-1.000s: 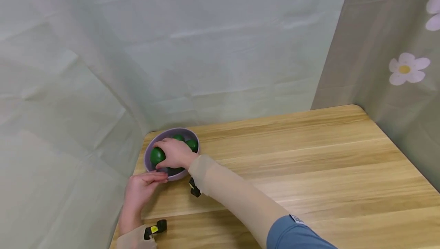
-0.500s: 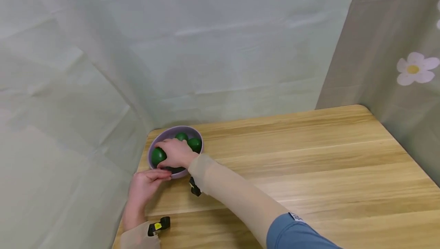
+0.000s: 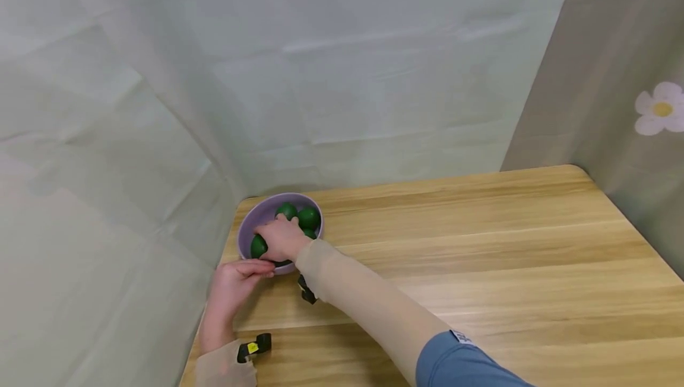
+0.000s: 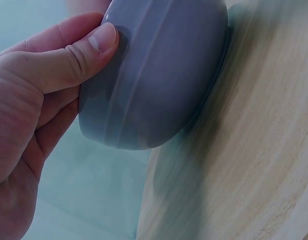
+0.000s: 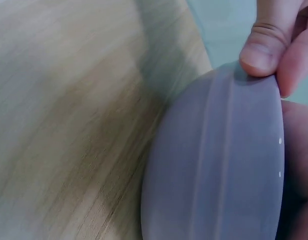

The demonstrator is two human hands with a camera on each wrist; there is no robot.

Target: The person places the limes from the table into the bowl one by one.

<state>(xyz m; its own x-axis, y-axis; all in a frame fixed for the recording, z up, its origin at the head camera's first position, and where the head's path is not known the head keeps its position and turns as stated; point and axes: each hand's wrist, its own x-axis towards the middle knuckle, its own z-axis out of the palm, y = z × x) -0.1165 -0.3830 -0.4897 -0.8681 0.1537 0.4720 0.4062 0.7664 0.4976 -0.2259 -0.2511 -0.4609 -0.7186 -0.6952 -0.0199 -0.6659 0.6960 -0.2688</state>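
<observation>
A purple bowl (image 3: 260,213) stands at the table's far left corner. My left hand (image 3: 233,287) holds its near rim; in the left wrist view the thumb of that hand (image 4: 53,67) presses the bowl's outer wall (image 4: 164,75), with fingers behind the rim. Inside the bowl, my right hand (image 3: 281,240) grips a smooth, rounded, dark green fruit-like thing (image 3: 259,247) near the left side. Similar green things (image 3: 309,219) lie beyond that hand, partly hidden by it. The right wrist view shows the bowl's outside (image 5: 214,165), with blurred right fingers behind the rim.
The wooden table (image 3: 454,244) stretches right from the bowl. Pale cloth (image 3: 374,90) hangs behind it and along its left side. A grey-brown cloth with a white flower (image 3: 661,109) hangs at the right. My right forearm (image 3: 369,292) crosses over the table.
The right hand has lowered the green fruit-like thing a little within the bowl, and more of the others shows. The left hand stays at the rim. The head view has shifted slightly left.
</observation>
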